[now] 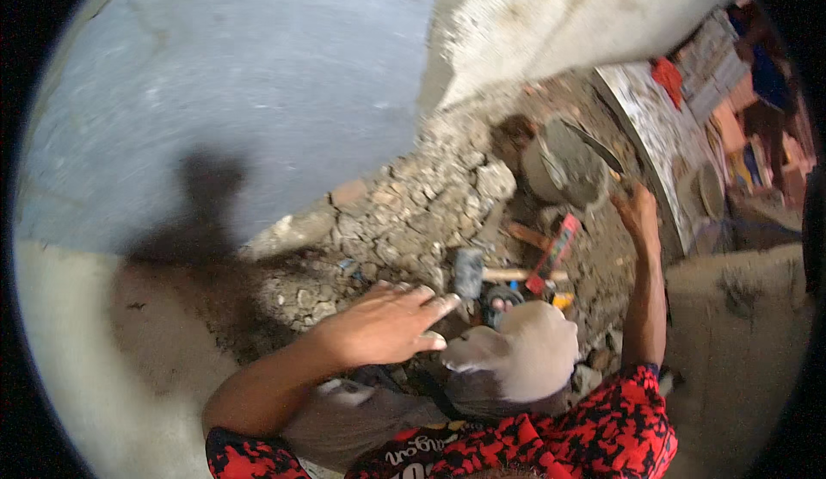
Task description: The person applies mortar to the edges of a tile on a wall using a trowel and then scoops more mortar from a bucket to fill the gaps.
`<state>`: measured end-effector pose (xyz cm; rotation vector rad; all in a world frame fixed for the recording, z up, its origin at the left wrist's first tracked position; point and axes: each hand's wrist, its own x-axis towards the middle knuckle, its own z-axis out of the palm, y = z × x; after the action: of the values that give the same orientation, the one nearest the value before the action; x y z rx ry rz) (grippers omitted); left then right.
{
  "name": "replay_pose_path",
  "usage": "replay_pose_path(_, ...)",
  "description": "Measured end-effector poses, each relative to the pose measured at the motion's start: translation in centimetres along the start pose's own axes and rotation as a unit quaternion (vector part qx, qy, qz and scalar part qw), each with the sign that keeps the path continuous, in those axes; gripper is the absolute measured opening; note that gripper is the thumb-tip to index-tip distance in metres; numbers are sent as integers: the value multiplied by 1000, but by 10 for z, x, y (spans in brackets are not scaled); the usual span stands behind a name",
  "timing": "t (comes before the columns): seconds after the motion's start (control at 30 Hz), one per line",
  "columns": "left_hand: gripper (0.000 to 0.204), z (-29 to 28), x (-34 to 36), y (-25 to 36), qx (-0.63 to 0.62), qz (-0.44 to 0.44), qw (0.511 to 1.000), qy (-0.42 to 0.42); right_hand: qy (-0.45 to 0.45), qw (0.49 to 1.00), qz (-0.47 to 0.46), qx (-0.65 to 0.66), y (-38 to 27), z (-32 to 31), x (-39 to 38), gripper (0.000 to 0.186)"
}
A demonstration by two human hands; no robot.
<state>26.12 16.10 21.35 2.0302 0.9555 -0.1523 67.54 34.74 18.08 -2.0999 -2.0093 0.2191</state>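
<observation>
My left hand [391, 322] is held out over my lap with its fingers stretched and apart, holding nothing; its fingertips look pale and dusty. Off to the right, my right arm reaches forward, and my right hand [637, 210] is closed at the handle of a trowel [595, 145]. The trowel's dark blade lies across the rim of a bucket [539, 169] with wet grey mortar [575, 167] inside. Between my hands, a hammer [469, 273] with a grey block head and wooden handle lies on the ground. A red spirit level [555, 253] rests across the handle.
Broken rubble [404, 208] is heaped along the foot of a grey-blue wall [258, 74]. A pale board [650, 139] borders the right side, with bricks [727, 126] and a red cloth [667, 81] beyond. My bent knee [540, 352] and sandalled foot [497, 305] are close to the hammer.
</observation>
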Motion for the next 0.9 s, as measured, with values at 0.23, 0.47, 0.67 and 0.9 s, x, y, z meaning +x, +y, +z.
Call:
replay_pose_path(0.23,65,-5,15,-1,7,-44,999,-25,-72,978,-57,-185,65,43,42,29)
replay_pose_path(0.47,65,-10,23,-7,-12,-89,994,-61,-43,971,-94,-216,72,77,66,25)
replay_pose_path(0.67,64,-8,29,-23,-27,-98,994,-32,-269,942,-187,73,-6,87,-60,25)
replay_pose_path(0.9,62,-12,45,-40,-32,-78,995,-51,-379,865,-101,312,13,185,-220,27)
